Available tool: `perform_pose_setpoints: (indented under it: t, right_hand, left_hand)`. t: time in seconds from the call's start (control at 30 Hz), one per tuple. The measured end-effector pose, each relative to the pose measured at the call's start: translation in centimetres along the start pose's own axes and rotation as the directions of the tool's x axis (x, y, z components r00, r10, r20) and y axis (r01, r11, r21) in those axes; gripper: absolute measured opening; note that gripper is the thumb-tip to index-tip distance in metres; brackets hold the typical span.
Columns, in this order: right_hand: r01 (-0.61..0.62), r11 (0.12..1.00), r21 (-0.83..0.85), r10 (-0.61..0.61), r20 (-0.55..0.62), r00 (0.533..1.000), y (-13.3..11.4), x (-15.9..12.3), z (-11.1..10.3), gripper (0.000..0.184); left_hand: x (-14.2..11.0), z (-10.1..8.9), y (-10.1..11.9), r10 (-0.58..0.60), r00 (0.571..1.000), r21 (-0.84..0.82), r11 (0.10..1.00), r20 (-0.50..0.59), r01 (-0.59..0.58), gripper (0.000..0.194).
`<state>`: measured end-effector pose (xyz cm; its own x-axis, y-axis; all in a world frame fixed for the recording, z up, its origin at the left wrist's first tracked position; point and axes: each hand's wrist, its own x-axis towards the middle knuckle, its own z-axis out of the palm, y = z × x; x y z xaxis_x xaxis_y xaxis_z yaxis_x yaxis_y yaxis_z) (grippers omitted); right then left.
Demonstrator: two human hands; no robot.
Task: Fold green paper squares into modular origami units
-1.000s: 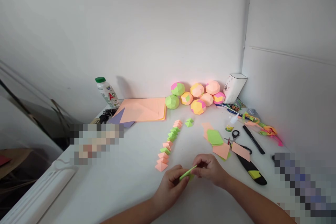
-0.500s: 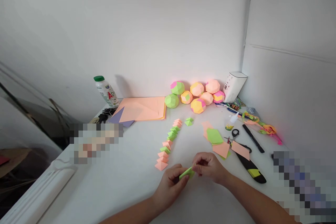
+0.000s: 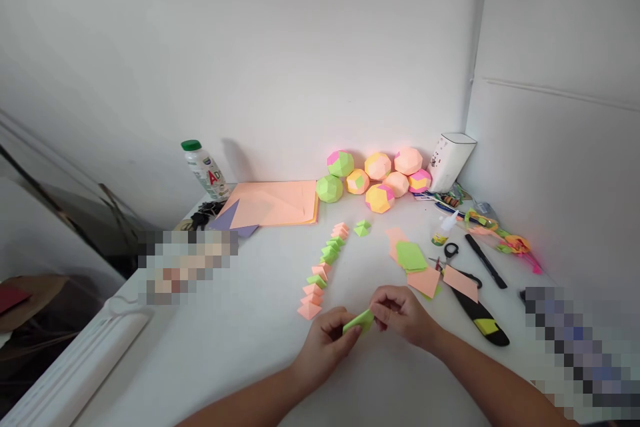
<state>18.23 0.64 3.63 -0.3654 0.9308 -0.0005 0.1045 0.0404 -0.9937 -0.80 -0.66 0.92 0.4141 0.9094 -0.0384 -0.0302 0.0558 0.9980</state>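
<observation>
Near the front of the white table, my left hand [image 3: 325, 345] pinches a folded piece of green paper [image 3: 360, 322] between thumb and fingers. My right hand [image 3: 404, 315] is closed at the far right corner of the same paper, fingertips pressed on its edge. Beyond my hands runs a slanting row of folded paper pieces [image 3: 320, 270] in peach and green. A small green folded pair [image 3: 362, 227] stands apart to its right. Loose flat sheets of green paper [image 3: 411, 257] and peach paper [image 3: 423, 281] lie right of centre.
Several faceted paper balls [image 3: 380, 198] are heaped by the wall. Peach sheets [image 3: 270, 203] and a bottle [image 3: 205, 170] stand back left. At right lie a glue bottle [image 3: 444, 229], scissors [image 3: 451, 250], a black pen [image 3: 486, 261] and a black-and-yellow tool [image 3: 483, 320]. A white box [image 3: 451, 161] leans in the corner.
The view has shifted slightly. The green paper's face is turned a little more toward me, and both hands keep hold of it at almost the same spot.
</observation>
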Motion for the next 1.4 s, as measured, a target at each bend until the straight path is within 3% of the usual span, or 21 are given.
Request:
perform_pose_setpoints:
  t: [0.23,0.47,0.63,1.4]
  right_hand:
    - [0.045,0.995,-0.086,-0.044,0.004,0.999,0.06,0.07,0.08,0.02]
    - [0.132,0.974,-0.184,-0.118,0.081,0.99,0.41,0.07,0.16,0.019]
    - [0.09,0.984,-0.154,-0.08,0.075,0.994,0.35,-0.03,0.3,0.024]
    - [-0.026,0.999,-0.044,0.03,0.089,0.996,0.51,-0.03,0.21,0.028]
  left_hand:
    - [0.24,-0.05,-0.5,-0.047,0.999,-0.111,0.993,0.008,0.047,0.034]
    - [0.24,0.08,-0.04,-0.033,0.999,-0.065,0.997,-0.002,0.032,0.029]
    - [0.27,-0.15,-0.33,0.002,0.999,-0.055,0.998,-0.037,-0.004,0.027]
    - [0.1,-0.32,-0.62,-0.032,0.999,-0.015,0.999,-0.02,0.031,0.029]
